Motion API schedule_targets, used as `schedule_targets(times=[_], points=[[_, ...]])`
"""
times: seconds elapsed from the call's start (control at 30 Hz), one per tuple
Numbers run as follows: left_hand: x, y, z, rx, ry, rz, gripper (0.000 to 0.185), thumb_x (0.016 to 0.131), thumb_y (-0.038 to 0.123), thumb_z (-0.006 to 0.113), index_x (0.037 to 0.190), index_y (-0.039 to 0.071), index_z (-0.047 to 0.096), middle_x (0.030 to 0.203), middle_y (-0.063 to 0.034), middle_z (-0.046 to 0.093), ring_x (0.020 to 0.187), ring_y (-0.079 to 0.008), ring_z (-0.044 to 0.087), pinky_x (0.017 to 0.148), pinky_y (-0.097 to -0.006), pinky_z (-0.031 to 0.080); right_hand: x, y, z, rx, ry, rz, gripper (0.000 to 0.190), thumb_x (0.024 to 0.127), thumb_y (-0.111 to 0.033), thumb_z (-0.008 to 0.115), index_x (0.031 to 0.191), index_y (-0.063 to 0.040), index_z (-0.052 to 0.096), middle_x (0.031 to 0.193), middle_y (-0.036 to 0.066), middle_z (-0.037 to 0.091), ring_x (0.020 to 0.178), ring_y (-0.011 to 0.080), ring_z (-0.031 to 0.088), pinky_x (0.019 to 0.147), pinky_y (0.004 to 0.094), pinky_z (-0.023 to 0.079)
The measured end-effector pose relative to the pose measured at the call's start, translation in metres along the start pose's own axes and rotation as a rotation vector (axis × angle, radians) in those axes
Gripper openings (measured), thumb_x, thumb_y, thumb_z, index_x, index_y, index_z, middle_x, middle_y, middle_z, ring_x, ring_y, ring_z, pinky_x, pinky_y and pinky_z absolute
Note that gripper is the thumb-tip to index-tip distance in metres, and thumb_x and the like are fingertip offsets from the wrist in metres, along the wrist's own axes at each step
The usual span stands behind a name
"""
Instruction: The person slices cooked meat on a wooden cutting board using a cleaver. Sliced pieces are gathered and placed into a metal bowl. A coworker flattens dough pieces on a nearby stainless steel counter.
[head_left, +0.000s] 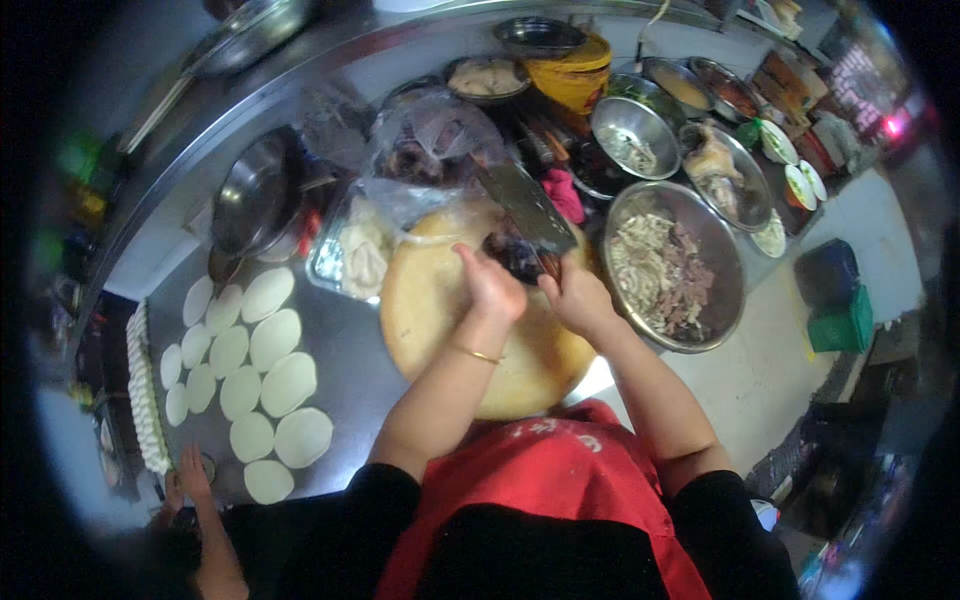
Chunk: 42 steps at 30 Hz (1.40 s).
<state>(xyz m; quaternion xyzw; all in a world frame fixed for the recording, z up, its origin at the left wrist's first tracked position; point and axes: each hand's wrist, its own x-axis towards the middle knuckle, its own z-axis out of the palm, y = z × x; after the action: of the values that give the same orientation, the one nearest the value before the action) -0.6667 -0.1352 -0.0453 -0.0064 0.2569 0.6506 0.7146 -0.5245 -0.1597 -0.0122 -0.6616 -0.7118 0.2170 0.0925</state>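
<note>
My right hand (579, 300) grips the handle of a broad cleaver (529, 206), whose blade points up and left over the far right of a round chopping board (427, 322). Beside it, my left hand (491, 285) is raised above the board with the fingers extended; nothing shows in it. A dark piece of food (514, 251), partly hidden by the blade, lies on the board beyond my hands. A clear plastic bag (435, 139) with dark contents is at the board's far edge. Right of the board stands a steel bowl (731, 300) holding chopped meat and pale shreds.
Flat dough rounds (240, 392) lie on the steel worktop (352, 405) at left, near a co-worker's hands (195, 472). A glass tray (319, 259) of pale dough stands behind. Smaller bowls (636, 135), a yellow bucket (574, 75) and a pink cloth (562, 195) are farther back.
</note>
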Motion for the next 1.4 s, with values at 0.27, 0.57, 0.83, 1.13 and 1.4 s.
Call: schedule_targets(times=[0.27, 0.57, 0.83, 1.13, 1.4], points=[[0.002, -0.005, 0.000, 0.026, -0.046, 0.013, 0.097, 0.095, 0.076, 0.019, 0.157, 0.002, 0.013, 0.164, -0.0144, 0.019, 0.151, -0.0296, 0.019, 0.123, -0.0446, 0.011, -0.031, -0.016, -0.041, 0.246, 0.543, -0.251, 0.052, 0.090, -0.025, 0.068, 0.126, 0.002, 0.040, 0.081, 0.024, 0.066, 0.071, 0.0464, 0.064, 0.061, 0.0507, 0.052], [-0.005, 0.000, 0.037, 0.308, 0.043, 0.005, 0.088, 0.098, 0.064, 0.039, 0.158, 0.007, 0.010, 0.164, -0.0131, 0.020, 0.150, -0.0275, 0.019, 0.122, -0.0440, 0.013, -0.033, 0.035, 0.003, 0.582, 0.172, 0.007, 0.039, 0.093, -0.027, 0.062, 0.119, 0.000, 0.054, 0.092, 0.021, 0.068, 0.080, 0.0367, 0.068, 0.073, 0.0445, 0.052], [0.062, -0.001, 0.021, 2.118, -0.028, 0.374, 0.079, 0.079, 0.047, 0.073, 0.143, 0.009, 0.047, 0.147, -0.0208, 0.046, 0.137, -0.0392, 0.042, 0.113, -0.0496, 0.034, -0.128, 0.078, -0.045, 1.033, -0.042, 0.108, 0.034, 0.087, -0.008, 0.060, 0.119, -0.002, 0.049, 0.087, 0.003, 0.055, 0.062, 0.0109, 0.052, 0.055, 0.0265, 0.046], [0.093, 0.010, 0.075, 2.411, -0.184, -0.167, 0.085, 0.068, 0.042, 0.080, 0.138, 0.006, 0.050, 0.137, -0.0186, 0.056, 0.125, -0.0369, 0.056, 0.103, -0.0441, 0.047, -0.179, 0.141, -0.045, 1.278, -0.362, 0.134, 0.025, 0.086, -0.003, 0.061, 0.110, -0.003, 0.054, 0.081, 0.000, 0.056, 0.064, 0.0080, 0.055, 0.055, 0.0251, 0.047], [0.057, -0.005, 0.079, 2.837, -0.047, -0.127, 0.080, 0.068, 0.027, 0.076, 0.135, -0.001, 0.044, 0.131, -0.0277, 0.055, 0.124, -0.0427, 0.053, 0.102, -0.0432, 0.047, -0.172, 0.170, -0.031, 1.216, -0.299, -0.022, 0.026, 0.084, -0.009, 0.064, 0.108, -0.002, 0.057, 0.081, 0.001, 0.060, 0.068, 0.0135, 0.057, 0.062, 0.0292, 0.047]])
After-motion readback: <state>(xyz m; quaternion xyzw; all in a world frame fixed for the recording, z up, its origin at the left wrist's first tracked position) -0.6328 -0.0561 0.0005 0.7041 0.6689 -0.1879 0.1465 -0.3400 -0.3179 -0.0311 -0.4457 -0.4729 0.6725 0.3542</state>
